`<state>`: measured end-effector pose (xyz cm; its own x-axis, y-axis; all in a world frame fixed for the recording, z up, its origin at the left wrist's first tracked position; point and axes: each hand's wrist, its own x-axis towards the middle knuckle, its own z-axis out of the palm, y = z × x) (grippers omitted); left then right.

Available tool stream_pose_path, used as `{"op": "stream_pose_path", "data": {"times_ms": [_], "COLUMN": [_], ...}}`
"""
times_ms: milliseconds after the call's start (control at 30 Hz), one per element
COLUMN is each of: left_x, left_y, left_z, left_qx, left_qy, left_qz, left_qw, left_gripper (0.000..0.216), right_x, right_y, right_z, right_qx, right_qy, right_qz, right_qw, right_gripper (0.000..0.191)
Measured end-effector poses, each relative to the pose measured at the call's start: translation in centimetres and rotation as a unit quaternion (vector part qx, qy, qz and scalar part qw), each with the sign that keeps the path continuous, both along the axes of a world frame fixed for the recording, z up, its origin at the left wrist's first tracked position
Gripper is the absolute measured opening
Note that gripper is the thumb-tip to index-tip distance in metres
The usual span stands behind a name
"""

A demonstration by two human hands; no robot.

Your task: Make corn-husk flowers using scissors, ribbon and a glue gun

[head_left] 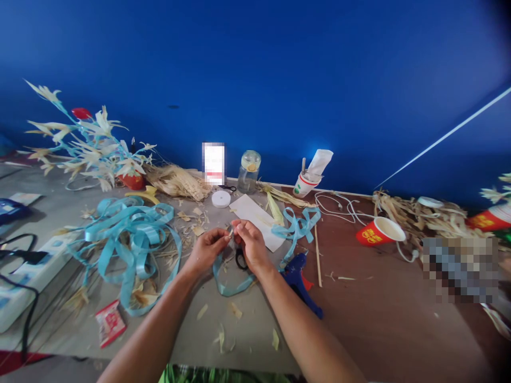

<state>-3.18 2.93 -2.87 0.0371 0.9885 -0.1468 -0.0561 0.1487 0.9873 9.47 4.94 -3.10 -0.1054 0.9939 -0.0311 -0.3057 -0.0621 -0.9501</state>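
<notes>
My left hand (209,248) and my right hand (251,243) meet above the middle of the table, fingertips pinched together. Between them shows a thin pale strip (230,232), too small to name for sure. Light blue ribbon (235,290) loops on the table below, running from under my left hand towards my right wrist. The black handle of scissors (240,259) shows beside my right palm; the blades are hidden. A blue glue gun (300,284) lies to the right of my right forearm. Behind my hands are a white sheet (257,221) and a pale husk (275,208).
A big tangle of blue ribbon (133,250) and a power strip (35,276) lie left. Husk flowers (99,138) rise behind them. A glass jar (249,173), white spool (221,199) and holder cup (307,183) stand at the back. A red paper cup (379,232) sits right.
</notes>
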Motion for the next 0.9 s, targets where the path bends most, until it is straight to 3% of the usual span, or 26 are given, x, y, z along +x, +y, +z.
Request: {"op": "stream_pose_path", "data": {"times_ms": [133, 233, 467, 667, 900], "left_x": [0.0, -0.1, 0.0, 0.2, 0.4], "left_y": [0.1, 0.1, -0.1, -0.5, -0.7], "left_z": [-0.1, -0.4, -0.1, 0.4, 0.1], "left_qx": [0.023, 0.029, 0.075, 0.116, 0.197], "left_qy": [0.028, 0.046, 0.123, 0.207, 0.253], "left_qz": [0.007, -0.003, -0.022, -0.014, -0.004], "left_qw": [0.999, 0.999, 0.989, 0.971, 0.947], "left_gripper": [0.030, 0.027, 0.017, 0.017, 0.021], "right_x": [0.3, 0.4, 0.4, 0.5, 0.4], "right_y": [-0.1, -0.1, -0.1, -0.1, 0.1], "right_z": [0.2, 0.1, 0.1, -0.3, -0.8], "right_qx": [0.059, 0.096, 0.092, 0.135, 0.123], "right_qy": [-0.077, -0.125, -0.209, -0.299, -0.306], "right_qz": [0.033, 0.019, -0.044, -0.099, -0.106], "right_qw": [0.995, 0.987, 0.973, 0.939, 0.938], "right_gripper": [0.022, 0.016, 0.021, 0.031, 0.040]}}
